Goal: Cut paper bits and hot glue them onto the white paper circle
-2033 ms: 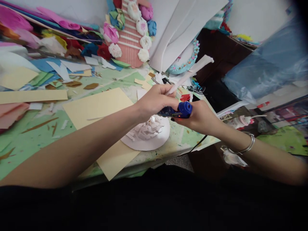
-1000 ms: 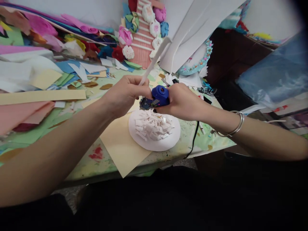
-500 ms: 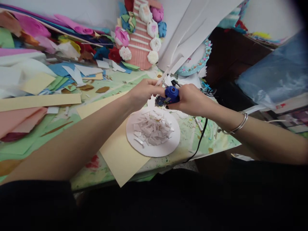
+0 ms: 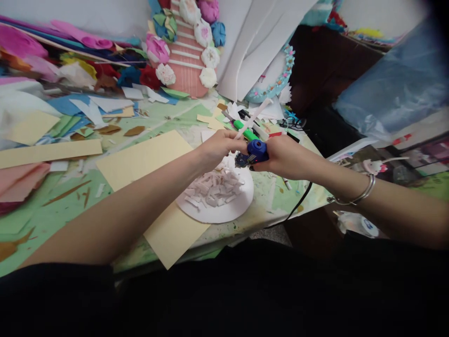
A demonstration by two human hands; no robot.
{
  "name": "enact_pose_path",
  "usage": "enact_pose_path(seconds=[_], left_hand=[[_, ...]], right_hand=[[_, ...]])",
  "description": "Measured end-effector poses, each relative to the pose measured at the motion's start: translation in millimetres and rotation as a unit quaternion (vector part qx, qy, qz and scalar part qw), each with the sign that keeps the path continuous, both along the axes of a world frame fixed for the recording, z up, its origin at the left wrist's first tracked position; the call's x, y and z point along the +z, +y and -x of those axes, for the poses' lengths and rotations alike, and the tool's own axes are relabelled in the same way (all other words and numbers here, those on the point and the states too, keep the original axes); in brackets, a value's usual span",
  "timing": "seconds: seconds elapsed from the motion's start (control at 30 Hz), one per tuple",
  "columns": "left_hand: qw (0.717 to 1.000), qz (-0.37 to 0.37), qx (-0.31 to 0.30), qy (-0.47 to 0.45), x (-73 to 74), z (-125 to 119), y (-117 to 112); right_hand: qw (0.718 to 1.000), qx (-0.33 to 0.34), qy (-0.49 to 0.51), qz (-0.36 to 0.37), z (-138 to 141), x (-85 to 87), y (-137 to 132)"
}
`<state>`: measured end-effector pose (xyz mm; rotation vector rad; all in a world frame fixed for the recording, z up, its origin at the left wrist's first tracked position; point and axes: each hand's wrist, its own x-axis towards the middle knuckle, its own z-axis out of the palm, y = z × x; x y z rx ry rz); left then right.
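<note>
My left hand (image 4: 221,144) pinches a narrow white strip (image 4: 255,116), which slants up and to the right from my fingers. Close beside it, my right hand (image 4: 289,157) is wrapped around a blue glue gun (image 4: 257,150) with a black cord (image 4: 299,203) trailing below. The gun's front end is partly hidden by my left fingers. Just under both hands lies a round white disc (image 4: 236,213) bearing a heap of small white cut pieces (image 4: 217,187); my left forearm covers part of it.
Cream paper sheets (image 4: 143,157) lie under and left of the disc. A green marker (image 4: 245,131) and other pens lie behind my hands. Paper scraps (image 4: 91,110) cover the left side. At the back stands a pink guitar-shaped piece (image 4: 187,70) with paper flowers.
The view has shifted, so the table things appear further left. Both hands have moved slightly right relative to the disc, still holding the strip and the glue gun. The green marker now shows.
</note>
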<state>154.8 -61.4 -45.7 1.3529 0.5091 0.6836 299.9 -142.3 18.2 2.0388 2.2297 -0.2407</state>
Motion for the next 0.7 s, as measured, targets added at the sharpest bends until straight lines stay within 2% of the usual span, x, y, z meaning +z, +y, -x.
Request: enact_pose_path(seconds=[0.23, 0.5, 0.7], left_hand=[[1.000, 0.027, -0.013, -0.008, -1.9, -0.8, -23.3], [0.999, 0.041, -0.029, -0.005, 5.5, 7.9, -45.2], [0.999, 0.054, 0.001, -0.008, 13.1, 19.8, -54.9]], right_hand=[[1.000, 0.011, 0.018, -0.002, -2.3, -1.0, -25.8], [0.999, 0.044, 0.000, -0.010, 3.8, 3.5, -48.8], [0.999, 0.041, -0.010, -0.012, 17.0, 8.3, -55.8]])
